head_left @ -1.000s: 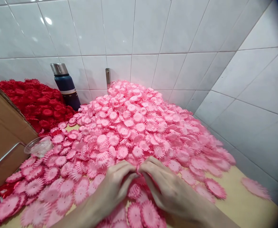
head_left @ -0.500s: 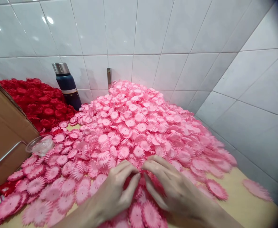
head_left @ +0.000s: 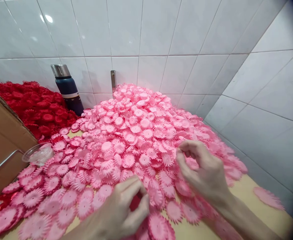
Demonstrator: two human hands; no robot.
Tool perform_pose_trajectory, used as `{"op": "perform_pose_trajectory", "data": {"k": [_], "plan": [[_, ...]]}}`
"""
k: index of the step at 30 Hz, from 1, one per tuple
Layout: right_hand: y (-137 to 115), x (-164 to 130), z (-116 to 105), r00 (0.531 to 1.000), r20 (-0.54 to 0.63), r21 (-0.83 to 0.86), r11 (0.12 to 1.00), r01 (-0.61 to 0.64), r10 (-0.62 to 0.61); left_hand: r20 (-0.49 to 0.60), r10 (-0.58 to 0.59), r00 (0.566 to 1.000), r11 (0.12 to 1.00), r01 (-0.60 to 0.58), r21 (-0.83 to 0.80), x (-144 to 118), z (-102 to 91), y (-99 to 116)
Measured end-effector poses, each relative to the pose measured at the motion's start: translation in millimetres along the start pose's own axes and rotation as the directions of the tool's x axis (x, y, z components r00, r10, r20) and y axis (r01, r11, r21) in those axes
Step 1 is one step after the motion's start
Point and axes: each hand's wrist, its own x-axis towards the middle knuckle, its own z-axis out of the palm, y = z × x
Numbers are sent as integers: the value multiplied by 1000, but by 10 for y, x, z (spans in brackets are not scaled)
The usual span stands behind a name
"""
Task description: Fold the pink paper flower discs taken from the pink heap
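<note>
Petals lay everywhere, and that was my worry: the pink pile (head_left: 146,133) sloped steeply down from the tiled wall (head_left: 161,30), and I judged that a careless pull at its foot could send a slide of flower pieces over the bare wooden tabletop (head_left: 246,193) and off its near edge. The pieces looked thin and alike, so a pinch could easily lift two at once or crease a fringe.

My left hand (head_left: 126,210) sat at the near foot of the pile, fingers curled inward around something darker, reddish, between thumb and forefingers; I took it for a gathered flower piece (head_left: 135,202), though most of it was hidden. My right hand (head_left: 203,166) hovered over the pile's right-hand slope, thumb and fingertips pinched together; whether anything was held there I could not tell. The two hands were well apart.

Left of the pile stood a dark blue flask (head_left: 67,90) against the wall, with a red pile (head_left: 36,106) beyond it, a clear plastic cup (head_left: 37,154) lying beside a cardboard box (head_left: 3,140).
</note>
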Motion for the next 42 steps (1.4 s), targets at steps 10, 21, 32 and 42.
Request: {"op": "perform_pose_trajectory", "data": {"k": [10, 21, 32, 42], "plan": [[-263, -193, 114, 902, 351, 268, 950, 160, -251, -31, -20, 999, 1000, 20, -12, 27, -33, -30], [54, 30, -32, 967, 57, 80, 964, -253, 249, -99, -20, 995, 999, 15, -47, 33, -60, 5], [-285, -127, 136, 917, 398, 474, 847, -242, 39, -99, -156, 983, 986, 148, -80, 53, -54, -7], [-298, -185, 180, 921, 386, 460, 855, -241, 53, -201, -207, 957, 978, 204, -39, 68, -25, -55]]}}
